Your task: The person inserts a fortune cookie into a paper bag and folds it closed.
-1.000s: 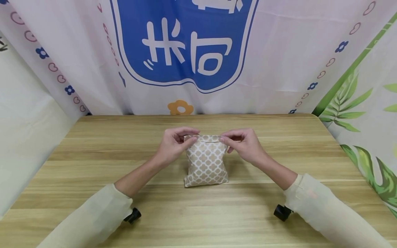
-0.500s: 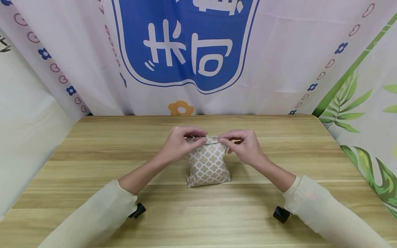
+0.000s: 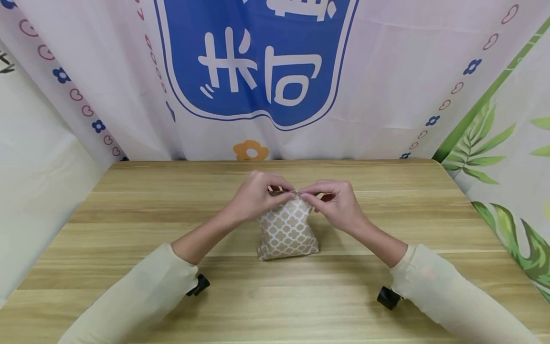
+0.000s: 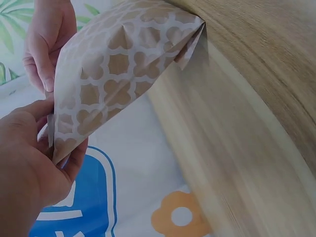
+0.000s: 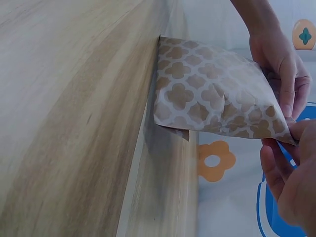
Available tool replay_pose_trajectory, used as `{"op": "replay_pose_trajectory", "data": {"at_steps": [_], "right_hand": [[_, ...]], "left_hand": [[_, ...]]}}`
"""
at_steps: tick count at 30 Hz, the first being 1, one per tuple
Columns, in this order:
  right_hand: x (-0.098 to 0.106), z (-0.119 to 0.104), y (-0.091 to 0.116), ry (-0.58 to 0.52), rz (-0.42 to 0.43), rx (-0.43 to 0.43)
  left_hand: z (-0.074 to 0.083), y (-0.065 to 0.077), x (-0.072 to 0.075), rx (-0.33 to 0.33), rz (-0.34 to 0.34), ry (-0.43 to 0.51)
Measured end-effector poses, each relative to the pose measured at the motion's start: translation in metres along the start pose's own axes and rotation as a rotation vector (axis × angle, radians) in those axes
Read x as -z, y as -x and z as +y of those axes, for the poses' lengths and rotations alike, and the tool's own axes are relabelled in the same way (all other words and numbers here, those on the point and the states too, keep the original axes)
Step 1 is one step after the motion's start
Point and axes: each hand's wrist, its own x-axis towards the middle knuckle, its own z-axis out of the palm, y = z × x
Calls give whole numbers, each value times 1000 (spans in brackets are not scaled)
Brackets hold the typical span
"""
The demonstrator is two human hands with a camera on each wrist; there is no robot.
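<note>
A tan paper bag (image 3: 287, 229) with a white lattice pattern stands on the table, its top edge folded over. My left hand (image 3: 258, 197) pinches that folded top between thumb and fingers, near its middle. Close beside it, my right hand (image 3: 337, 203) pinches the top edge toward the right corner, the two thumbs almost meeting. In the left wrist view the bag (image 4: 113, 69) bulges below the fold. The right wrist view shows the bag (image 5: 212, 89) with its base on the wood. What the bag contains is hidden.
The wooden table (image 3: 129, 215) reaches back to a white printed curtain (image 3: 386, 86). Black wrist cameras hang under both sleeves, one at the left wrist (image 3: 198, 285) and one at the right wrist (image 3: 389, 297).
My left hand has slid right along the bag's folded top, from the left corner to beside the right hand. The right hand has shifted slightly left. The bag has barely moved.
</note>
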Motion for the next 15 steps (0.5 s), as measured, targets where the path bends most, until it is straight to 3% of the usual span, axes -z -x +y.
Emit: {"op": "replay_pose_trajectory", "data": {"at_steps": [15], "right_hand": [[1,0,0,73,-43,-19]], "left_hand": [[-3,-1,-7,-90,5,-40]]}}
